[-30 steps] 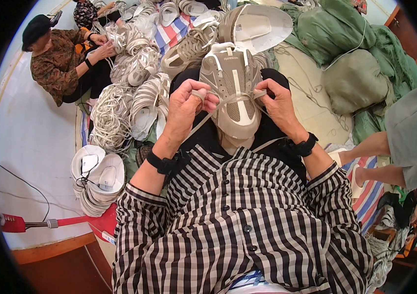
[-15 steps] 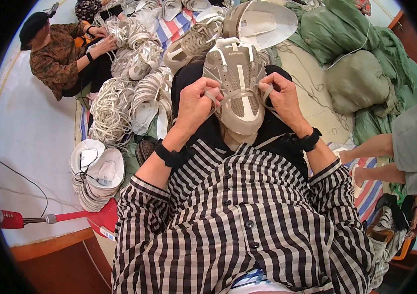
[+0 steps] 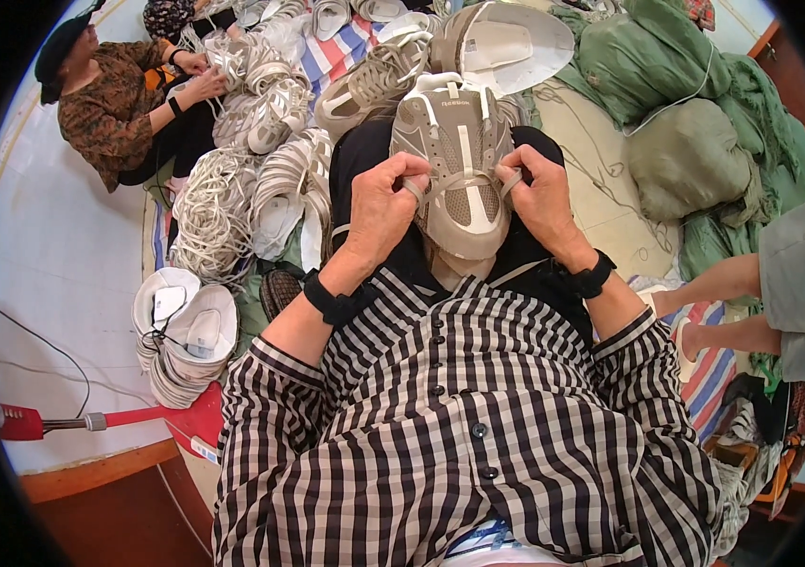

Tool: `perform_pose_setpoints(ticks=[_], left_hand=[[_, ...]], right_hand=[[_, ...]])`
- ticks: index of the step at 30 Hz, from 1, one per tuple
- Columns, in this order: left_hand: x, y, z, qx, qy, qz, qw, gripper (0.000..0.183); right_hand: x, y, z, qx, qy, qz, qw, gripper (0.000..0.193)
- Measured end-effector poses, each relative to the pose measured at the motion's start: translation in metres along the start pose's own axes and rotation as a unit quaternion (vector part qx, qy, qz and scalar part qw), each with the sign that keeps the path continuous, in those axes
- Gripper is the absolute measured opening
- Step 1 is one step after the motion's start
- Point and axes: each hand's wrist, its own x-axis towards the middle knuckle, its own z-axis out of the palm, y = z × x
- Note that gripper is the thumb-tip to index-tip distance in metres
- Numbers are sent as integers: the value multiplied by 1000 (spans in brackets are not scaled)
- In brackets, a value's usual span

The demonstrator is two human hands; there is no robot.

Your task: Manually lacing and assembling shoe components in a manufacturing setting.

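A beige and grey sneaker (image 3: 465, 203) rests across my lap, its toe toward me. One flat beige shoelace (image 3: 454, 182) crosses the lowest part of its lacing and runs out to both sides. My left hand (image 3: 385, 196) pinches the lace end at the shoe's left side. On the other side, my right hand (image 3: 536, 194) is closed on the other end of the same lace. The upper eyelets show no lace through them. Another sneaker (image 3: 371, 92), with laces in it, lies just beyond, to the left.
A heap of loose laces (image 3: 213, 217) and stacked shoe uppers (image 3: 185, 326) lie to my left. Green sacks (image 3: 695, 156) stand at the right. Far left, a co-worker (image 3: 109, 104) handles shoes. Another person's legs (image 3: 724, 283) are close on my right.
Both hands have shifted slightly, and the loose loops of lace at the shoe's sides have drawn in. The lace still lies across the sneaker.
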Motion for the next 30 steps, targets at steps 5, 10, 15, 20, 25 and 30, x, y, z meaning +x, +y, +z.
perform_pose_setpoints(ticks=[5,10,15,20,25,30], left_hand=[[2,3,1,-16,12,13,1000,12],[0,2,3,29,18,59,998,14],[-4,6,3,34,23,73,996,18],[-3,3,4,38,-7,67,997,20],[7,6,1,66,-36,63,995,22],[29,15,-13,113,-100,58,987,24]], right_hand=[[1,-3,1,-5,-1,3,1000,10],[6,-9,3,-136,-1,-117,984,8],[14,-14,-1,-264,-58,-166,948,5],[15,-8,-6,-78,-99,-15,992,10],[12,7,-7,93,-122,114,982,15],[21,4,-2,63,-124,94,986,14]])
